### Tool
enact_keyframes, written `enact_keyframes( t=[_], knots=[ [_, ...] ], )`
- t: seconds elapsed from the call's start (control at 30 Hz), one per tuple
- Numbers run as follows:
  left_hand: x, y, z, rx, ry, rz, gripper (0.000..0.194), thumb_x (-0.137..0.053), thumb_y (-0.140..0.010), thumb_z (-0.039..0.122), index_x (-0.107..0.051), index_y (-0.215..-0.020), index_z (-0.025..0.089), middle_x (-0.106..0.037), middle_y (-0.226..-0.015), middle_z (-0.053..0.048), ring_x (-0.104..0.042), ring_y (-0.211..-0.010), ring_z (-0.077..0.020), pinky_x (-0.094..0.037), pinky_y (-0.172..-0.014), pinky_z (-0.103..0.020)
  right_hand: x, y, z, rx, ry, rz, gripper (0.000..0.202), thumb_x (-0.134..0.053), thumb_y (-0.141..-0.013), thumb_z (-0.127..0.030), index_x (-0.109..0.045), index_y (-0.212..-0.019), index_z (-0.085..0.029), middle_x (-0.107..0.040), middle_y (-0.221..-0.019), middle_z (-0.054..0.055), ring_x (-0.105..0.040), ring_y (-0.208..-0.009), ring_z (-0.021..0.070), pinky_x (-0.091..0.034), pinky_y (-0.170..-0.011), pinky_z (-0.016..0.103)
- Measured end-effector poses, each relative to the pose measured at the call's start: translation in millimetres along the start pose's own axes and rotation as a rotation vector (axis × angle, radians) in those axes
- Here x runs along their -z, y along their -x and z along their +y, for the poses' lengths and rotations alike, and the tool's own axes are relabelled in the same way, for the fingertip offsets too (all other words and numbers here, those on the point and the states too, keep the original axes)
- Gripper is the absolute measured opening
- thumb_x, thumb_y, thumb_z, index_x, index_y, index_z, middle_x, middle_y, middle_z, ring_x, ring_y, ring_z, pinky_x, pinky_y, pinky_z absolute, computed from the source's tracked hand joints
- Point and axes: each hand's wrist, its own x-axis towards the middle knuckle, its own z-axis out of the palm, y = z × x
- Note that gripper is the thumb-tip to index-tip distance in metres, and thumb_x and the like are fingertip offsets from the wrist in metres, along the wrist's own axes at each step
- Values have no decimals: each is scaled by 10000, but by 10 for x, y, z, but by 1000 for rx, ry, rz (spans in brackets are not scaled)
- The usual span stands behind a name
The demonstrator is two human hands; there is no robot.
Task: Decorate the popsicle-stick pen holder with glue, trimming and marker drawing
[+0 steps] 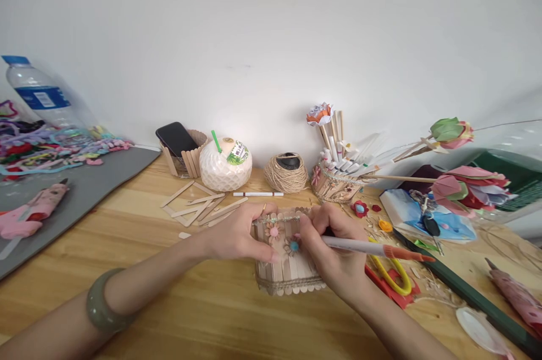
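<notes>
A small holder made of wooden craft sticks [277, 272] is tilted toward me above the table, trimmed with twine and bearing a pink-centred and a blue-centred flower. My left hand [241, 236] grips its left side, thumb across the front. My right hand [334, 241] is closed around a white marker pen [359, 245] with an orange end pointing right. Its fingers also rest against the holder's upper right edge. The pen's other end is hidden behind my fingers.
Loose craft sticks [197, 207] and a white coconut [225, 165] lie behind my left hand. A ball of twine [285, 172] and a pen-filled stick holder [336, 186] stand at the back. Yellow-handled scissors [400, 278] and a glue gun [514, 295] are at right.
</notes>
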Motion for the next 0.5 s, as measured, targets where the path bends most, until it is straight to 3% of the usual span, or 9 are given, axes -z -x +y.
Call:
enact_keyframes(
  t=[0.5],
  knots=[
    [-11,-3,32,-15,25,-6,295,-699,-584,238,-423,-675,187,-404,-689,48,-381,-654,-124,-342,-609,-239,-11,-22,4,13,24,15,332,-507,-847,-106,-300,-614,-222,-354,-527,-87,-324,-455,80,-274,-437,210]
  ],
)
